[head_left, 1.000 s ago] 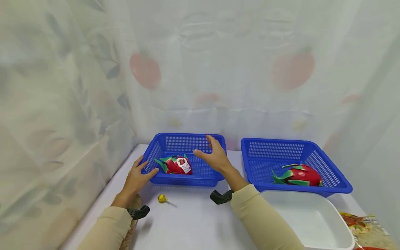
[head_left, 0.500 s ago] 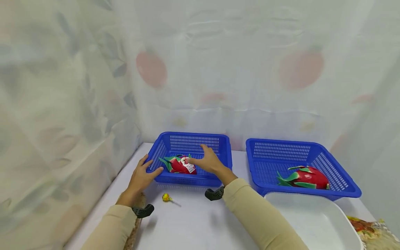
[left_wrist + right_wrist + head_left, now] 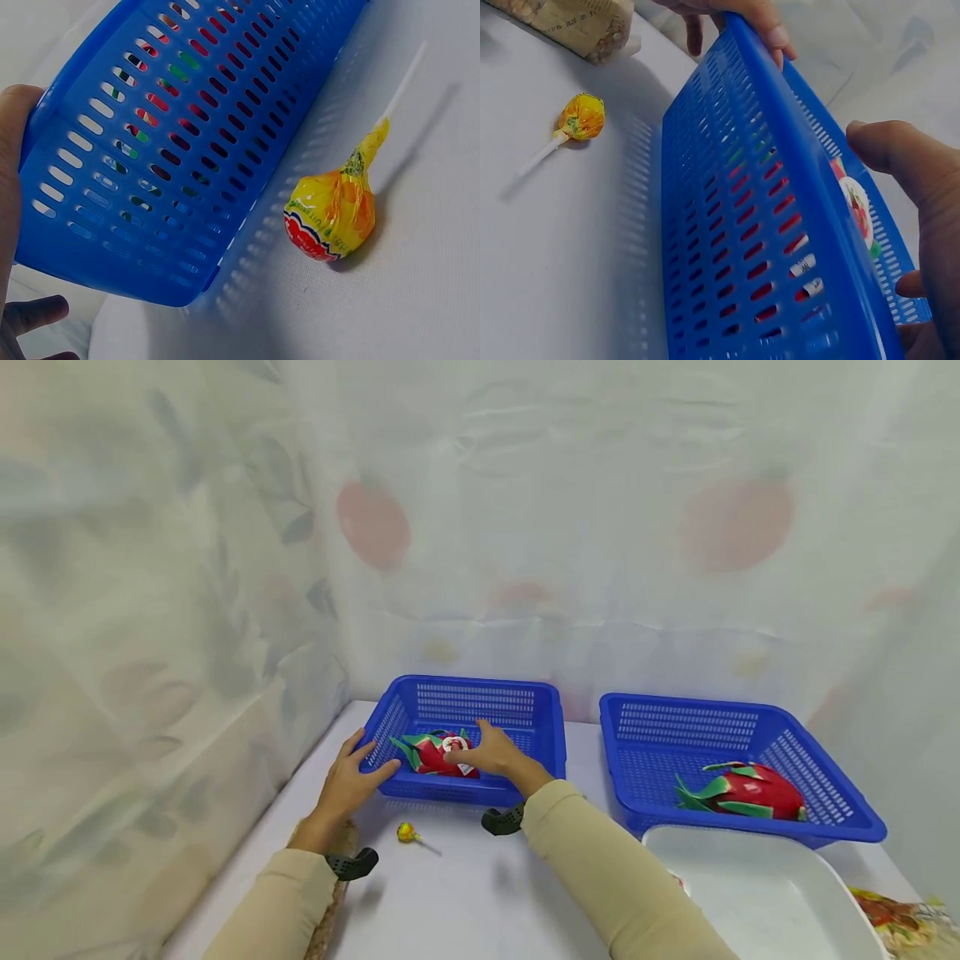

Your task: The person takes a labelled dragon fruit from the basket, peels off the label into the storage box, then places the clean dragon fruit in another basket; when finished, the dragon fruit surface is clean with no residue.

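Note:
In the head view, my left hand rests at the front left corner of a blue plastic basket. Its thumb lies on the rim and its fingers spread along the side. A red and green dragon fruit with a white label lies inside this basket. My right hand reaches in over the fruit's right end, thumb and fingers apart. In the right wrist view, a gap shows between the right thumb and the labelled fruit; the other fingers are partly hidden behind the rim.
A yellow wrapped lollipop lies before the basket. To the right stands a second blue basket with another dragon fruit. A white tub and a printed food packet sit nearer. A brownish packet lies by the left forearm.
My right hand has moved left and down into the basket, over the dragon fruit. The left hand stays at the basket corner. The head view has shifted slightly.

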The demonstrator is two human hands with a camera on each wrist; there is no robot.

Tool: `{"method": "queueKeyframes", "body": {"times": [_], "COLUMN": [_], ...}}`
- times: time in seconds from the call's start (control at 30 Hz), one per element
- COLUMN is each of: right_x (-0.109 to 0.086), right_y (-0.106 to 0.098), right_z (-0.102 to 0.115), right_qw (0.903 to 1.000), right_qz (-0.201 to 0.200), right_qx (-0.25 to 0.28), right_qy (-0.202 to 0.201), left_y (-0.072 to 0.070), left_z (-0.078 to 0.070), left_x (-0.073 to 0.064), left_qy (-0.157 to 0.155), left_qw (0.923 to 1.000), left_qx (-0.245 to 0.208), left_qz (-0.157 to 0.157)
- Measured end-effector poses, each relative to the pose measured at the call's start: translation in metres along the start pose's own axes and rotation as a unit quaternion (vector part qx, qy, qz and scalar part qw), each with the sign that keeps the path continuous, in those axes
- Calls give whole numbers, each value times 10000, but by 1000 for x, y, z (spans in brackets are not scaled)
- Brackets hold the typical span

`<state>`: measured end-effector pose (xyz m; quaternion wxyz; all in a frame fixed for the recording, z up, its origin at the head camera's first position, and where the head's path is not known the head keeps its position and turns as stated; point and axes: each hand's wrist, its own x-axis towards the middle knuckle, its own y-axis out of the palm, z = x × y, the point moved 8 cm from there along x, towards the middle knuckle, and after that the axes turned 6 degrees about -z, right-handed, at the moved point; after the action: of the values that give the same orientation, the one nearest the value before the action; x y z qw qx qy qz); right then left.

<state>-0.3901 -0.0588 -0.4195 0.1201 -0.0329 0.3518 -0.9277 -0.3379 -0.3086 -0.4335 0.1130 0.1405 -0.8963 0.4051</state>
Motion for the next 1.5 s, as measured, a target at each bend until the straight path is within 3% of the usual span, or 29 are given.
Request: {"method": "queueKeyframes", "body": {"times": [0.4, 0.7, 0.87, 1.2, 1.5], "right_x": [6, 9, 10, 17, 18], "right_y": [15, 23, 24, 14, 0], "right_z": [-5, -6, -6, 5, 18], "right_qw": [9991, 9975, 9953, 9973, 9933], "right_qz": [255, 122, -68, -632, -1138], "right_qx": [-173, -552, -817, -301, 43], "right_qy": [305, 432, 510, 237, -204], "left_y": [7, 13, 14, 7, 3], "left_z": [-4, -4, -4, -1, 5], "left_x": [1, -2, -4, -2, 0], "left_qy": [-69, -193, -193, -122, -154], "left_qw": [10000, 9997, 9997, 9999, 9998], "left_qx": [-21, -73, -122, -119, -91], "left_qz": [25, 87, 88, -7, -15]}}
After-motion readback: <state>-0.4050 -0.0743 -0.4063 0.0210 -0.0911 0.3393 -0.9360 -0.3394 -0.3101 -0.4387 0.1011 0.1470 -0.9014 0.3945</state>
